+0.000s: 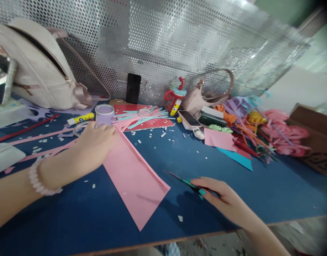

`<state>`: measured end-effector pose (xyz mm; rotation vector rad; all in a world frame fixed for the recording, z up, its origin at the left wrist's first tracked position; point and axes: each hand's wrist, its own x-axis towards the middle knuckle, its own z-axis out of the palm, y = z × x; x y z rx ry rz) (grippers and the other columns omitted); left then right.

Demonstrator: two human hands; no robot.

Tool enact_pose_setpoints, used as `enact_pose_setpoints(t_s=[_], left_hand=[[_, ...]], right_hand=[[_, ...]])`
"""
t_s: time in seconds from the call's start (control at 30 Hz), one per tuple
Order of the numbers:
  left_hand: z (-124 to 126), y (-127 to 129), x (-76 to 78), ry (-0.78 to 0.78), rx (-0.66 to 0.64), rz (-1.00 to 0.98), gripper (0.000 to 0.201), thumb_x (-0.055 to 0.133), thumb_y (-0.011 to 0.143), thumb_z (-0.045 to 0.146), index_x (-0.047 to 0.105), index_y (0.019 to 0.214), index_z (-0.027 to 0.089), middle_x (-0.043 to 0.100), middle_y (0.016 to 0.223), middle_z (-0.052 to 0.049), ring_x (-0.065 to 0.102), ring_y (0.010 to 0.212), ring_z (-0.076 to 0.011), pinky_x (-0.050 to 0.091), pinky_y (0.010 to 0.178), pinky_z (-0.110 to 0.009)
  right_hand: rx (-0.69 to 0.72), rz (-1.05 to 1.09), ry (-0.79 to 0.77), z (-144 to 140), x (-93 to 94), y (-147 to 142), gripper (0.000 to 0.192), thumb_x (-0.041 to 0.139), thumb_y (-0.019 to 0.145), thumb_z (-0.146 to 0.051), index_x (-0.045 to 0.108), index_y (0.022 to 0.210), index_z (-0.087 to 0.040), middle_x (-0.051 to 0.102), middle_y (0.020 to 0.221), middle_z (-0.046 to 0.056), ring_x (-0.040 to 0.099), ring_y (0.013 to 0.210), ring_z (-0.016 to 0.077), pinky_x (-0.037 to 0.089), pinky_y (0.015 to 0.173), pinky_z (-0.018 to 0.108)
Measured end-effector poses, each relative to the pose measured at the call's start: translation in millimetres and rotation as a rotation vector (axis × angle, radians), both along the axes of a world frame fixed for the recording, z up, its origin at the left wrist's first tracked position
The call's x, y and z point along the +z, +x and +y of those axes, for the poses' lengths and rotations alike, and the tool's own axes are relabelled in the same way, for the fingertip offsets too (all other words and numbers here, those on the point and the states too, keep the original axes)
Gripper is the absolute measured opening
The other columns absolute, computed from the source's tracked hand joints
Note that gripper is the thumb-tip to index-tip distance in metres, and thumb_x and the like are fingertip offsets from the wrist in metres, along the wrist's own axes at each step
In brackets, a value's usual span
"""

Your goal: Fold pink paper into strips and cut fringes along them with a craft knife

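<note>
A long pink sheet of paper [133,177] lies slanted on the blue table, its right edge folded up in a narrow strip. Over its far end is my left hand [95,144], fingers curled down on the paper and their tips hidden. A light bead bracelet circles that wrist. To the right of the sheet's near corner, my right hand [216,193] grips a pair of scissors [186,182] with black and teal handles. The scissors point left toward the paper, apart from it, and their blades look closed. Just beyond my left hand stands a purple tape roll [105,113].
A glue stick [81,118], pink strips and paper scraps lie at left, before a pale backpack [40,67]. Blue strips cover a red sheet [158,123]. Behind are a propped phone [133,88] and a red cup [175,97]. Paper flowers [283,131] and a cardboard box [312,142] are right.
</note>
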<state>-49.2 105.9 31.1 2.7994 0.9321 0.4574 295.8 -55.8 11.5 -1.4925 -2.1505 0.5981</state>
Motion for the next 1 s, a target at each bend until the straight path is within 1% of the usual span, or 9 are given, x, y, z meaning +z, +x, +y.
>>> enact_pose_setpoints(t_s=[0.03,0.1,0.17,0.27,0.37,0.47,0.63,0.8,1.0], left_hand=[[3,-1,-1.6,0.025,0.045,0.011,0.033,0.032,0.095,0.02,0.064,0.098,0.017,0.064,0.1,-0.01,0.052,0.112,-0.0312,0.035,0.095,-0.052],[2,6,-7.8,0.07,0.11,0.061,0.037,0.032,0.093,0.022,0.058,0.116,0.009,0.057,0.12,-0.017,0.047,0.119,-0.0374,0.032,0.098,-0.056],[-7,19,-17.0,0.064,0.098,0.133,0.043,0.043,0.09,0.03,0.053,0.126,0.007,0.051,0.132,-0.021,0.045,0.123,-0.0388,0.031,0.102,-0.055],[-25,38,-32.2,0.007,0.033,0.287,0.063,0.044,0.092,0.045,0.038,0.141,0.006,0.031,0.148,-0.025,0.03,0.135,-0.0398,0.026,0.106,-0.055],[-34,43,-41.5,-0.021,0.063,0.301,0.08,0.043,0.087,0.064,0.033,0.145,0.01,0.021,0.151,-0.026,0.021,0.137,-0.0452,0.024,0.103,-0.063],[-32,38,-42.0,-0.063,0.059,0.318,0.086,0.041,0.082,0.074,0.033,0.146,0.016,0.022,0.151,-0.024,0.019,0.137,-0.0472,0.019,0.101,-0.068],[-26,27,-41.9,-0.118,-0.045,0.31,0.078,0.041,0.085,0.07,0.033,0.146,0.023,0.028,0.151,-0.02,0.016,0.138,-0.0452,0.015,0.104,-0.066],[-17,14,-47.9,-0.157,-0.209,0.275,0.078,0.045,0.084,0.07,0.028,0.148,0.029,0.021,0.155,-0.013,0.012,0.14,-0.0426,0.012,0.108,-0.062],[-12,10,-38.5,-0.221,-0.305,0.277,0.085,0.063,0.078,0.058,0.023,0.149,0.032,0.023,0.155,-0.005,0.003,0.141,-0.0433,0.017,0.109,-0.062]], right_hand=[[0.064,-0.008,-0.01,0,0.3,0,0.031,0.043,0.095,-0.034,0.068,0.11,-0.022,0.07,0.091,0.009,0.065,0.081,0.0173,0.052,0.07,0.026],[0.191,-0.027,-0.055,-1,0.2,-2,0.03,0.043,0.096,-0.029,0.067,0.112,-0.022,0.066,0.086,0.008,0.063,0.075,0.0144,0.049,0.067,0.024],[0.277,-0.059,-0.094,-2,-1.3,-5,0.029,0.045,0.095,-0.025,0.066,0.115,-0.023,0.063,0.085,0.007,0.06,0.072,0.013,0.047,0.065,0.023],[0.293,-0.137,-0.072,0,-5.0,-8,0.031,0.046,0.094,-0.02,0.064,0.119,-0.024,0.062,0.085,0.006,0.059,0.074,0.0129,0.045,0.067,0.023],[0.244,-0.181,-0.008,4,-8.1,-6,0.032,0.043,0.095,-0.019,0.065,0.118,-0.023,0.062,0.086,0.006,0.06,0.076,0.0134,0.046,0.068,0.023],[0.226,-0.194,0.027,9,-9.9,-2,0.03,0.044,0.095,-0.02,0.067,0.115,-0.021,0.063,0.086,0.007,0.06,0.076,0.014,0.047,0.069,0.024],[0.236,-0.221,0.038,10,-10.1,-3,0.032,0.043,0.095,-0.021,0.066,0.116,-0.022,0.063,0.086,0.007,0.06,0.075,0.0143,0.047,0.067,0.025],[0.253,-0.246,0.063,3,-7.2,-12,0.033,0.041,0.095,-0.02,0.063,0.12,-0.023,0.063,0.084,0.007,0.059,0.074,0.0144,0.046,0.066,0.025],[0.278,-0.286,0.086,-1,-2.8,-19,0.031,0.042,0.095,-0.02,0.063,0.118,-0.021,0.062,0.083,0.007,0.058,0.073,0.0145,0.044,0.065,0.025]])
